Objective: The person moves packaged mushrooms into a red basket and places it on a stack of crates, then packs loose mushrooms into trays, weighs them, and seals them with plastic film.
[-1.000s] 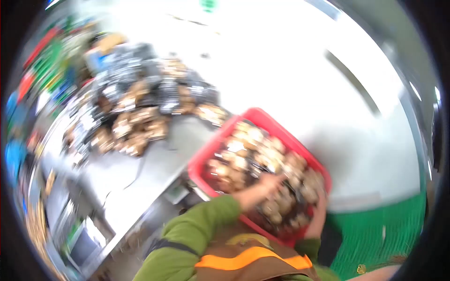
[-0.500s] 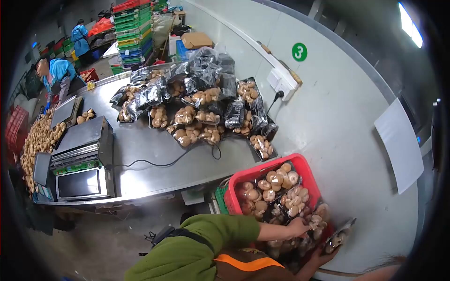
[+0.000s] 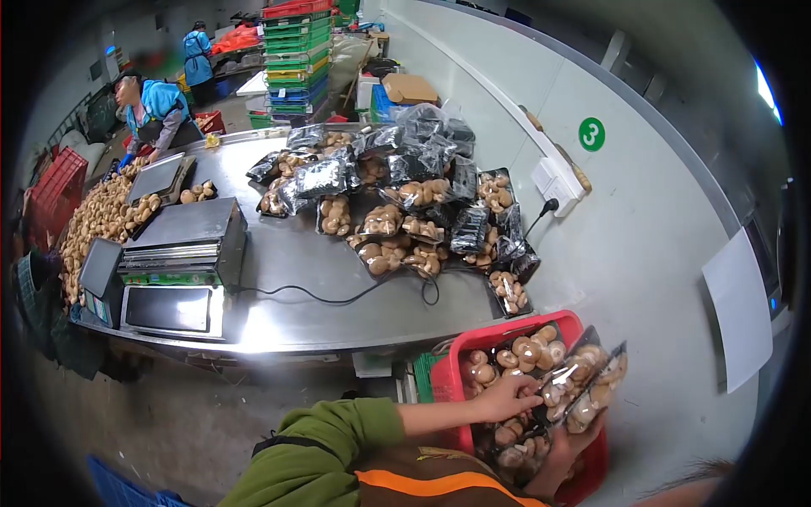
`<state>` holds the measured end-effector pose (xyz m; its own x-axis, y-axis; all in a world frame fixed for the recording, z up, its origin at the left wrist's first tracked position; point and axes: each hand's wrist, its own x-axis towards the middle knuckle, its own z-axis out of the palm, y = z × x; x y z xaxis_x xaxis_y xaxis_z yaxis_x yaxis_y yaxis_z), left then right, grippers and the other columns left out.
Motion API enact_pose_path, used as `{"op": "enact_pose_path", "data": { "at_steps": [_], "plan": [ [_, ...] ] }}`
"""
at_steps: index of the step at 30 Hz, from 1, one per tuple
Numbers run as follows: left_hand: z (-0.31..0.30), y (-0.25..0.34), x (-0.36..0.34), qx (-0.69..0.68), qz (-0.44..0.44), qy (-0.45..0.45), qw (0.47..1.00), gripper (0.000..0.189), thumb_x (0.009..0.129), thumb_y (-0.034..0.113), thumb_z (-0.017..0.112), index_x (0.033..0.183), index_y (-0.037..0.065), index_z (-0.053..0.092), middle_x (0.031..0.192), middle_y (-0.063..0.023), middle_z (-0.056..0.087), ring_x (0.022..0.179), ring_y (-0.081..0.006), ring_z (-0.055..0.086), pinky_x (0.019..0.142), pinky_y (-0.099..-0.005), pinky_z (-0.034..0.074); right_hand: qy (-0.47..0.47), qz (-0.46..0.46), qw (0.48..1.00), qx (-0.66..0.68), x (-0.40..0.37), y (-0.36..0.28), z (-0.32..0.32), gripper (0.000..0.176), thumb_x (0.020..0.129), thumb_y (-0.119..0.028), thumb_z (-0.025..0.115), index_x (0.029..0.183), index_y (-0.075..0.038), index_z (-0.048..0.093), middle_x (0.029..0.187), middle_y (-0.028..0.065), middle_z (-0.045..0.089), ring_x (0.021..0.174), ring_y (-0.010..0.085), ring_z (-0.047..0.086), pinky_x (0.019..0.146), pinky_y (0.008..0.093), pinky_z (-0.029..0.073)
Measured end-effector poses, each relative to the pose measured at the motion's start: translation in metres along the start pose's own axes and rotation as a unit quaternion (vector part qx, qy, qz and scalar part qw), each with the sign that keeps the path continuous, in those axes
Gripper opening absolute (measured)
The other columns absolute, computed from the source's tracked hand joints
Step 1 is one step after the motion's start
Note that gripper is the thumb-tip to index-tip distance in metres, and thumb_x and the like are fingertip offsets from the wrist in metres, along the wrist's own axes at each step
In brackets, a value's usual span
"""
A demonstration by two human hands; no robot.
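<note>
A red crate (image 3: 446, 384) stands at the end of the steel table, filled with black trays of brown mushrooms wrapped in clear film. My left hand (image 3: 507, 397), on a green sleeve, reaches into the crate. Its fingers curl on the edge of a tilted mushroom pack (image 3: 559, 378). Low at the crate's right side, my right hand (image 3: 568, 452) grips a second mushroom pack (image 3: 601, 390) from below and holds it raised and tilted over the crate. Other packs (image 3: 515, 441) lie underneath in the crate.
The steel table (image 3: 312, 279) carries a heap of mushroom packs (image 3: 397, 220), two weighing scales (image 3: 182, 262), a black cable and loose mushrooms (image 3: 97, 221) at the left. Two people in blue (image 3: 156, 110) work at the far end. Stacked crates (image 3: 296, 51) stand behind. The wall runs along the right.
My view has swung from a blur onto the table and crate. My right hand has lifted a pack from the crate's right edge, and my left hand now meets a second tilted pack.
</note>
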<state>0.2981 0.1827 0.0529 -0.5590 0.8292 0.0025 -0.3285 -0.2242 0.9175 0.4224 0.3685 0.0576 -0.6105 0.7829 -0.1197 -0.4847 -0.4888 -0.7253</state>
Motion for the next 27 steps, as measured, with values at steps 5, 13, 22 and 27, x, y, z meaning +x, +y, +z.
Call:
{"op": "enact_pose_path", "data": {
  "at_steps": [5, 13, 22, 27],
  "plan": [
    [-0.058, 0.015, -0.018, 0.249, 0.062, 0.11, 0.96, 0.028, 0.086, 0.021, 0.068, 0.101, 0.0, 0.058, 0.082, 0.0014, 0.051, 0.075, -0.0074, 0.048, 0.065, -0.0239, 0.042, -0.083, 0.104, 0.991, 0.034, 0.012, 0.043, 0.058, 0.055, 0.091, -0.042, 0.049, 0.137, -0.012, 0.04, 0.136, 0.0076, 0.045, 0.124, 0.0278, 0.044, 0.103, 0.0464, 0.036],
    [-0.122, 0.045, -0.057, 0.159, 0.044, 0.154, 0.974, 0.031, 0.087, 0.024, 0.065, 0.102, -0.002, 0.058, 0.083, 0.0005, 0.055, 0.075, -0.0057, 0.05, 0.067, -0.0229, 0.045, -0.136, 0.15, 0.979, 0.003, 0.025, 0.105, 0.108, 0.053, 0.089, -0.032, 0.054, 0.132, -0.003, 0.043, 0.127, 0.0113, 0.052, 0.116, 0.0287, 0.052, 0.1, 0.0442, 0.04],
    [-0.198, 0.045, -0.076, 0.201, 0.031, 0.222, 0.954, 0.03, 0.086, 0.029, 0.066, 0.099, 0.001, 0.064, 0.074, -0.0002, 0.058, 0.07, -0.0065, 0.05, 0.061, -0.0257, 0.044, -0.18, 0.28, 0.94, -0.075, 0.046, 0.163, 0.161, 0.046, 0.094, -0.031, 0.047, 0.13, -0.004, 0.045, 0.125, 0.0121, 0.055, 0.113, 0.0301, 0.054, 0.096, 0.0454, 0.044],
    [-0.237, 0.031, -0.097, 0.139, -0.052, 0.234, 0.961, 0.029, 0.085, 0.026, 0.067, 0.073, 0.004, 0.053, 0.063, 0.0034, 0.047, 0.061, -0.0051, 0.043, 0.054, -0.0245, 0.037, -0.251, 0.298, 0.898, -0.203, 0.058, 0.196, 0.177, 0.036, 0.087, -0.013, 0.061, 0.12, -0.001, 0.053, 0.115, 0.0074, 0.061, 0.105, 0.0173, 0.059, 0.092, 0.034, 0.046]
  ]
}}
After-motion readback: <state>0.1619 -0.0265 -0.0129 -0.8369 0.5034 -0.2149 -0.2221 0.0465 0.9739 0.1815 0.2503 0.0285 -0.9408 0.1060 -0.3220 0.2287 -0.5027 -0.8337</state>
